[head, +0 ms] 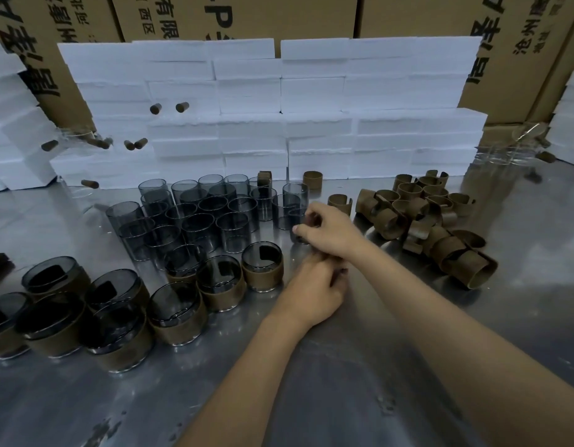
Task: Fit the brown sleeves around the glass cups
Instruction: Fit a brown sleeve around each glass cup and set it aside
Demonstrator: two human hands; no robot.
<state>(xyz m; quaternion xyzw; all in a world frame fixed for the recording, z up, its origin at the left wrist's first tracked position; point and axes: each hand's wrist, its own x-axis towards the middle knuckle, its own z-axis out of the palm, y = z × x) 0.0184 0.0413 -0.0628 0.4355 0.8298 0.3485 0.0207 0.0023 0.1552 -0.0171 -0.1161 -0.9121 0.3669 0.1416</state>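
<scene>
On the steel worktop (359, 366), mid-surface, the right hand (332, 229) grips a bare glass cup (299, 227); left hand (314, 291) is curled beneath, its hold unclear.

Count taken from the head view.

Sleeved cups (262, 266): nine visible at near left of the worktop (343, 382), two of them partly cut off or hidden by neighbours.

Bare glass cups (198, 227): roughly twenty-three standing in a tight cluster behind those; overlap prevents an exact figure.

Loose brown sleeves (446, 250): about twenty-five heaped at right, tangled, not exactly countable. Three more stand apart near the foam.

Foam blocks (247, 91): one stacked wall, roughly seven courses high; further stacks at both edges.

Cardboard cartons (234, 14): at least four behind.

Hands: two, left hand (314, 295) and right hand (330, 230).
</scene>
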